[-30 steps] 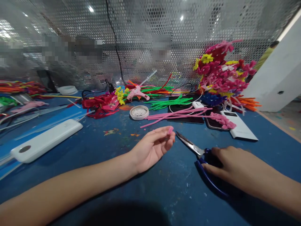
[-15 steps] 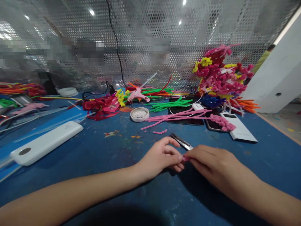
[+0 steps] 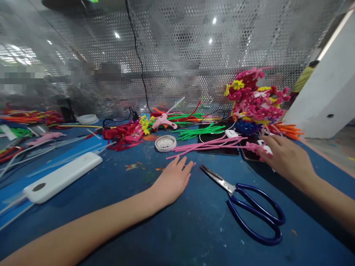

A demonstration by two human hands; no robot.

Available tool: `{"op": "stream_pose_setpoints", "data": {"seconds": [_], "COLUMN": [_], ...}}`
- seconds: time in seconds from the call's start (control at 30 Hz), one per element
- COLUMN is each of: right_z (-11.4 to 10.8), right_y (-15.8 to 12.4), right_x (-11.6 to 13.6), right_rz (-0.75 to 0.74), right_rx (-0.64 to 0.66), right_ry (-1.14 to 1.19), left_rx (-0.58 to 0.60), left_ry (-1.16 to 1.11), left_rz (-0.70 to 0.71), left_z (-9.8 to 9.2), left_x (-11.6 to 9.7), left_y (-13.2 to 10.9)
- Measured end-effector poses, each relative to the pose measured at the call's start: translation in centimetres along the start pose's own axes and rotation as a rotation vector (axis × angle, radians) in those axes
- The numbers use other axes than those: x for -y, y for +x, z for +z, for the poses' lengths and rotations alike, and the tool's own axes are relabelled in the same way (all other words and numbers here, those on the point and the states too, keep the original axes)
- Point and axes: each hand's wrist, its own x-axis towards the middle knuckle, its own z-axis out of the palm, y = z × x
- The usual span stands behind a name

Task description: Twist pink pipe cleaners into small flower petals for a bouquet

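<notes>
My left hand [image 3: 172, 181] lies palm down over the blue table, fingers spread, its tips by a short pink pipe cleaner piece [image 3: 193, 164] that they partly cover. My right hand [image 3: 288, 157] is over the small pile of pink pipe cleaner flowers [image 3: 253, 147] on a dark phone [image 3: 246, 155]. Its thumb and forefinger are apart at the pile; the other fingers are partly hidden. Between the hands, scissors [image 3: 230, 188] with dark blue handles lie on the table. Long pink pipe cleaners [image 3: 205, 145] lie beyond my left hand.
A white dish of beads [image 3: 165, 144] and green pipe cleaners [image 3: 199, 131] lie further back. A pink glue gun [image 3: 164, 122] rests among red ribbons [image 3: 122, 136]. A pipe cleaner bouquet [image 3: 257, 99] stands back right. A long white device [image 3: 65, 177] lies left.
My hands have parted. The left moved left and flattened onto the table; the right went up and right to the pink pile with its small pink piece. The scissors are now uncovered.
</notes>
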Motion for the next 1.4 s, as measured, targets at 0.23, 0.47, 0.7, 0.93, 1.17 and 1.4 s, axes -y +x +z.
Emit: {"op": "stream_pose_setpoints", "data": {"seconds": [0.23,0.47,0.7,0.93,1.17,1.4], "right_z": [0.9,1.2,1.7,1.4,0.9,1.0], "right_y": [-0.7,-1.5,-1.6,-1.4,-1.0,-1.1], "right_x": [2.3,4.7,4.5,4.7,5.2,4.9], "right_rz": [-0.184,-0.251,-0.228,-0.229,-0.199,-0.206], "right_rx": [-0.030,0.117,0.125,0.132,0.130,0.133], "right_ry": [0.067,0.300,0.412,0.424,0.419,0.412], "left_rx": [0.025,0.026,-0.039,-0.153,-0.476,-0.401], "left_ry": [-0.102,-0.177,-0.190,-0.337,-0.104,-0.012], "left_rz": [0.027,0.065,0.079,0.109,0.141,0.025], "left_z": [0.3,-1.2,-1.2,-1.8,-8.1,-9.7], "left_x": [0.0,-0.9,0.2,0.6,0.4,2.8], "left_y": [-0.4,-0.1,-0.3,0.3,10.9,16.5]}}
